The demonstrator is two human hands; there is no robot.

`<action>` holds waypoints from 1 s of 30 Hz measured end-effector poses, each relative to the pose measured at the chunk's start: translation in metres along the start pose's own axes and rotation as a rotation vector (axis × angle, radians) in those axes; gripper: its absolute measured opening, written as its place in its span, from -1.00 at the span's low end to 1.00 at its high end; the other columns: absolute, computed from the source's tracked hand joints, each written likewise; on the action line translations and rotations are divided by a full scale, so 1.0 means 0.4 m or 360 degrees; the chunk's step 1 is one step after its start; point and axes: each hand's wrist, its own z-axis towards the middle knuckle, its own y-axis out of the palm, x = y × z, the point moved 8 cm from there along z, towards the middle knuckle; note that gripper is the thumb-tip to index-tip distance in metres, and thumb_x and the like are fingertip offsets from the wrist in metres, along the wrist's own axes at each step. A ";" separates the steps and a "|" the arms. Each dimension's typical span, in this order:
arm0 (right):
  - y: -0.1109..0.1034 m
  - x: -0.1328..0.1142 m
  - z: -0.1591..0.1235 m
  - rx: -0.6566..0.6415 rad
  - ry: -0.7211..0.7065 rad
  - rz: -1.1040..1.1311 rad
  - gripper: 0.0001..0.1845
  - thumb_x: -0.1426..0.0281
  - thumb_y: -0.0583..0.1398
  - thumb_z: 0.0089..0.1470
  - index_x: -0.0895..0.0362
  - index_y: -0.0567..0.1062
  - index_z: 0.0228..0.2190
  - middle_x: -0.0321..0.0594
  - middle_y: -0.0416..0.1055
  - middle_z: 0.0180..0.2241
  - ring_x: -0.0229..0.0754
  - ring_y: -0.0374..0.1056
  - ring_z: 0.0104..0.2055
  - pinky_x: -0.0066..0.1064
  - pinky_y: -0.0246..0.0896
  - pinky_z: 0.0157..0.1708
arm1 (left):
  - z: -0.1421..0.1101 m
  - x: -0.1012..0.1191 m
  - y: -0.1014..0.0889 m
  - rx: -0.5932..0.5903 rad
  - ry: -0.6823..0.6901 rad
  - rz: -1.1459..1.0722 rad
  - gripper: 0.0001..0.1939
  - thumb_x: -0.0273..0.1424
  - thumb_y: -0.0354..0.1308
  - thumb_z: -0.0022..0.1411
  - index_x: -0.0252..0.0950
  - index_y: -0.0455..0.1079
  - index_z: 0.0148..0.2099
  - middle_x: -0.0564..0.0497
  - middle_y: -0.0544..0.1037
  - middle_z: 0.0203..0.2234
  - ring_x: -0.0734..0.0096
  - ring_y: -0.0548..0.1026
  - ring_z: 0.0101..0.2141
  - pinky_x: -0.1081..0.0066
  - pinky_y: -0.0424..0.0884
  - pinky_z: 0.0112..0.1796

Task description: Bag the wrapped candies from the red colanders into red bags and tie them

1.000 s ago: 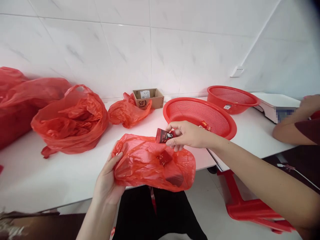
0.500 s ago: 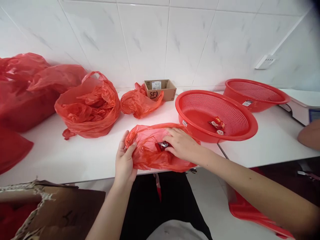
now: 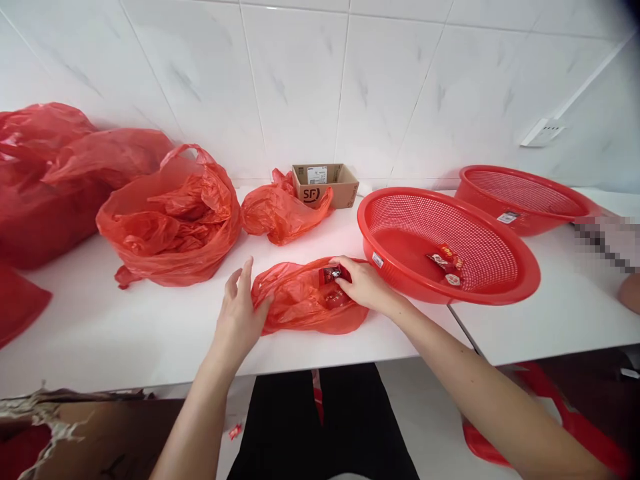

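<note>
A thin red plastic bag [image 3: 300,310] lies crumpled near the table's front edge. My right hand [image 3: 367,287] is closed on a small red and dark wrapped packet [image 3: 327,275], which looks like a sweet, above the bag. More wrapped pieces show faintly through the plastic below it. At the bag's left end, my left hand [image 3: 239,317] is open with its fingers apart, its thumb close to the plastic. Just right of the bag stands a red perforated basket [image 3: 525,277] with several small wrapped pieces [image 3: 447,263] on its bottom.
A second red basket [image 3: 525,183] stands behind. By the wall are a small cardboard box [image 3: 340,195] and a crumpled red bag [image 3: 280,213]. An open red bag [image 3: 170,257] and big filled bags [image 3: 50,187] occupy the left. A torn carton [image 3: 115,437] stands below; a person's arm [image 3: 631,293] shows right.
My left hand has let go of the bag's edge and opened. The bag has sunk flatter onto the table. My right hand still holds the packet, now raised clearer of the plastic.
</note>
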 end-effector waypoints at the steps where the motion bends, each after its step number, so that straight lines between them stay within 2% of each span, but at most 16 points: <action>1: 0.000 0.007 0.009 0.0042 0.0002 0.0038 -0.53 0.56 0.15 0.06 0.06 0.36 0.02 -0.17 0.50 -0.07 -0.09 0.41 -0.03 -0.27 0.24 -0.03 | -0.003 0.039 -0.005 0.0024 0.0076 -0.0042 -0.25 -0.39 0.27 0.06 -0.05 0.18 0.30 -0.16 0.20 0.22 -0.05 0.15 0.24 -0.03 0.00 0.21; 3: 0.000 0.014 0.029 0.0111 0.0000 0.0077 -0.54 0.56 0.14 0.05 0.06 0.37 0.01 -0.18 0.49 -0.05 -0.09 0.40 -0.02 -0.25 0.23 -0.01 | -0.002 0.116 -0.002 0.0071 0.0253 -0.0171 -0.43 -0.41 0.27 0.08 -0.04 0.37 0.17 -0.07 0.28 0.19 0.06 0.18 0.22 0.13 -0.02 0.23; 4: 0.001 0.014 0.041 0.0123 -0.0006 0.0076 -0.57 0.56 0.14 0.05 0.06 0.38 -0.02 -0.20 0.50 -0.07 -0.09 0.41 -0.03 -0.24 0.23 -0.01 | 0.006 0.144 0.014 0.0031 0.0310 -0.0236 -0.55 -0.42 0.25 0.09 -0.05 0.46 0.06 -0.04 0.36 0.13 0.09 0.25 0.17 0.20 0.03 0.21; 6: 0.003 0.011 0.065 0.0137 -0.0015 0.0010 -0.61 0.59 0.12 0.04 0.06 0.41 -0.08 -0.23 0.52 -0.11 -0.09 0.41 -0.04 -0.19 0.20 0.03 | 0.035 0.171 0.076 -0.0196 0.0325 -0.0205 -0.75 -0.45 0.23 0.09 -0.10 0.55 -0.16 -0.04 0.50 -0.08 0.11 0.40 0.00 0.26 0.19 0.10; 8: 0.001 0.010 0.091 0.0161 0.0023 -0.0119 -0.58 0.63 0.10 0.01 0.07 0.43 -0.09 -0.22 0.52 -0.11 -0.06 0.40 -0.02 -0.12 0.12 0.08 | 0.076 0.162 0.145 -0.0433 0.0276 -0.0004 -0.90 -0.48 0.25 0.02 -0.16 0.53 -0.38 -0.06 0.54 -0.33 0.10 0.46 -0.20 0.27 0.28 -0.06; 9: -0.001 0.012 0.103 0.0166 0.0062 -0.0174 -0.55 0.65 0.09 -0.01 0.07 0.44 -0.08 -0.19 0.52 -0.10 -0.03 0.39 -0.01 -0.10 0.09 0.10 | 0.098 0.152 0.171 -0.0505 0.0254 0.0103 -0.91 -0.50 0.27 -0.04 -0.18 0.49 -0.48 -0.05 0.51 -0.46 0.11 0.46 -0.28 0.28 0.29 -0.13; 11: -0.001 0.022 0.125 0.0140 0.0150 -0.0194 -0.47 0.67 0.09 -0.03 0.09 0.43 -0.02 -0.13 0.49 -0.05 -0.01 0.37 0.03 -0.11 0.10 0.10 | 0.141 0.134 0.203 -0.0583 0.0233 0.0240 -0.77 -0.51 0.30 -0.13 -0.20 0.33 -0.68 0.00 0.38 -0.66 0.19 0.41 -0.44 0.33 0.27 -0.25; 13: 0.007 0.034 0.142 0.0074 0.0182 -0.0084 -0.40 0.66 0.09 -0.03 0.08 0.39 0.07 -0.10 0.45 0.02 -0.02 0.34 0.06 -0.17 0.14 0.08 | 0.173 0.121 0.221 -0.0670 0.0221 0.0312 -0.64 -0.45 0.31 -0.14 -0.21 0.21 -0.78 0.05 0.26 -0.78 0.32 0.30 -0.59 0.38 0.21 -0.37; 15: 0.013 0.049 0.152 0.0067 0.0153 0.0094 -0.37 0.62 0.10 0.01 0.08 0.33 0.14 -0.10 0.42 0.04 -0.07 0.34 0.07 -0.23 0.18 0.06 | 0.191 0.107 0.230 -0.0765 0.0204 0.0381 -0.57 -0.35 0.30 -0.07 -0.21 0.17 -0.80 0.08 0.21 -0.82 0.42 0.17 -0.68 0.40 0.12 -0.46; 17: 0.016 0.068 0.154 0.0121 0.0109 0.0256 -0.42 0.56 0.10 0.07 0.08 0.31 0.15 -0.12 0.45 -0.02 -0.12 0.37 0.00 -0.27 0.21 0.02 | 0.200 0.091 0.233 -0.0832 0.0181 0.0421 -0.56 -0.25 0.24 0.03 -0.21 0.19 -0.77 0.09 0.23 -0.81 0.44 0.12 -0.70 0.40 0.06 -0.50; 19: 0.018 0.085 0.150 0.0180 0.0077 0.0377 -0.52 0.51 0.11 0.12 0.09 0.36 0.09 -0.16 0.47 -0.13 -0.17 0.39 -0.09 -0.30 0.25 -0.03 | 0.203 0.072 0.235 -0.0895 0.0149 0.0431 -0.60 -0.16 0.17 0.11 -0.19 0.28 -0.69 0.08 0.32 -0.75 0.41 0.21 -0.68 0.40 0.06 -0.51; 21: 0.019 0.086 0.145 0.0220 0.0033 0.0500 -0.64 0.45 0.13 0.14 0.09 0.41 0.00 -0.20 0.47 -0.18 -0.19 0.39 -0.13 -0.33 0.27 -0.07 | 0.209 0.055 0.232 -0.0912 0.0098 0.0400 -0.69 -0.07 0.14 0.13 -0.15 0.43 -0.50 0.07 0.46 -0.63 0.35 0.35 -0.59 0.41 0.11 -0.50; 24: 0.012 0.057 0.135 0.0270 -0.0018 0.0650 -0.78 0.42 0.14 0.16 0.10 0.44 -0.12 -0.19 0.48 -0.16 -0.19 0.39 -0.11 -0.33 0.27 -0.07 | 0.221 0.045 0.218 -0.0842 0.0034 0.0345 -0.62 0.03 0.13 0.10 -0.12 0.50 -0.21 0.06 0.56 -0.46 0.32 0.44 -0.48 0.42 0.20 -0.47; 26: 0.005 0.033 0.130 0.0282 -0.0021 0.0664 -0.83 0.41 0.14 0.16 0.09 0.44 -0.18 -0.19 0.49 -0.17 -0.18 0.39 -0.11 -0.31 0.26 -0.06 | 0.221 0.048 0.218 -0.0859 0.0019 0.0311 -0.62 0.03 0.12 0.12 -0.12 0.51 -0.21 0.08 0.55 -0.47 0.35 0.44 -0.50 0.43 0.20 -0.48; 30: -0.003 0.018 0.126 0.0291 0.0044 0.0839 -0.92 0.35 0.14 0.16 0.09 0.41 -0.32 -0.25 0.46 -0.33 -0.20 0.39 -0.25 -0.33 0.28 -0.17 | 0.207 0.055 0.240 -0.0992 0.0025 0.0146 -0.71 -0.09 0.14 0.15 -0.17 0.51 -0.37 0.11 0.45 -0.62 0.44 0.33 -0.59 0.44 0.15 -0.53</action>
